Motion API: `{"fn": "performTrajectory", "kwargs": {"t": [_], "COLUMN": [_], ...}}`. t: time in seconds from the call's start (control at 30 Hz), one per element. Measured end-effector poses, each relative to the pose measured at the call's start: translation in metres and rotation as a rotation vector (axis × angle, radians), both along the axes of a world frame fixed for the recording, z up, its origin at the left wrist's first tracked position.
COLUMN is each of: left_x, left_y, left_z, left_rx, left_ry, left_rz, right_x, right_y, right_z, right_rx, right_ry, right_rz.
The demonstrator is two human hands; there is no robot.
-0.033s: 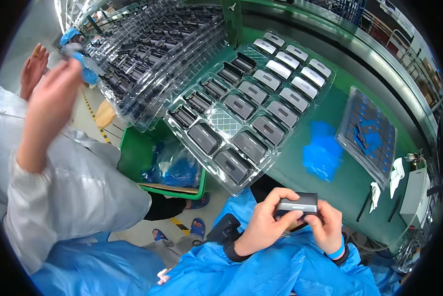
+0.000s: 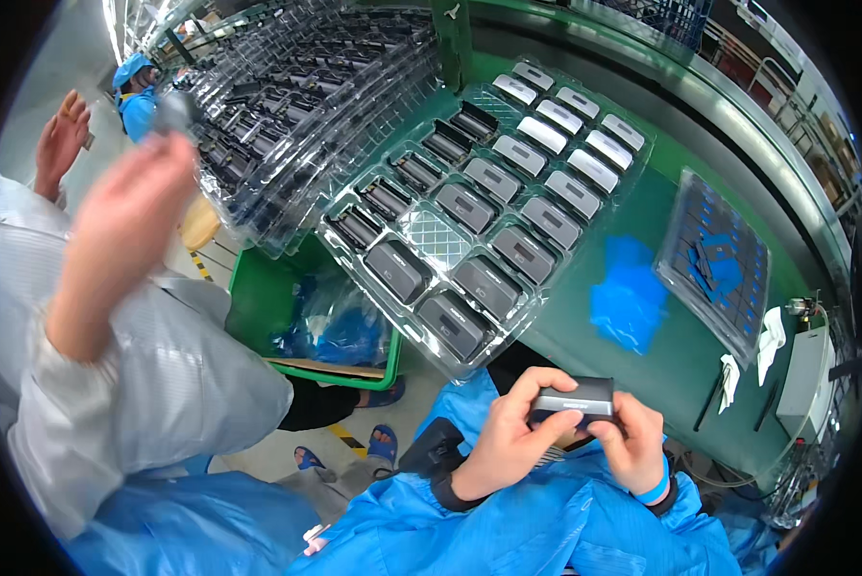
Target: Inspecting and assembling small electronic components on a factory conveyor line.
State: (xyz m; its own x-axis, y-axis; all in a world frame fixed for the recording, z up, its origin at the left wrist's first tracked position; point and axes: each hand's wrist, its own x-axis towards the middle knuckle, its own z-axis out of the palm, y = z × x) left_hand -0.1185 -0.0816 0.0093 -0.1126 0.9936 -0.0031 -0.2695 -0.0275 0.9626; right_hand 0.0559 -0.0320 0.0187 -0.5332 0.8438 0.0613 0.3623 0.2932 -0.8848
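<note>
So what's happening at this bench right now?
A person in a blue smock holds a small dark grey box-shaped device in both hands, left hand and right hand, close to the body. Ahead, on the green worktable, a clear plastic blister tray holds rows of similar grey devices, beside a blue cloth. To the left, a co-worker in a white coat raises a hand.
</note>
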Motion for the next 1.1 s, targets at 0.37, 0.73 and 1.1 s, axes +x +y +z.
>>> {"fn": "performTrajectory", "kwargs": {"t": [0.37,0.73,1.1], "left_x": [-0.048,-0.074,-0.075], "left_y": [-0.012,-0.013,-0.008], "left_z": [-0.001,0.004,0.004], "left_rx": [0.001,-0.023,0.039], "left_ry": [-0.044,0.118,0.151], "left_rz": [-0.250,-0.220,-0.239], "right_x": [-0.037,-0.059,-0.064], "right_y": [-0.004,-0.013,-0.004], "right_z": [0.005,0.014,0.012], "right_rx": [-0.248,-0.336,-0.315], "right_ry": [0.248,0.244,0.307], "right_rz": [-0.100,-0.045,-0.050]}}
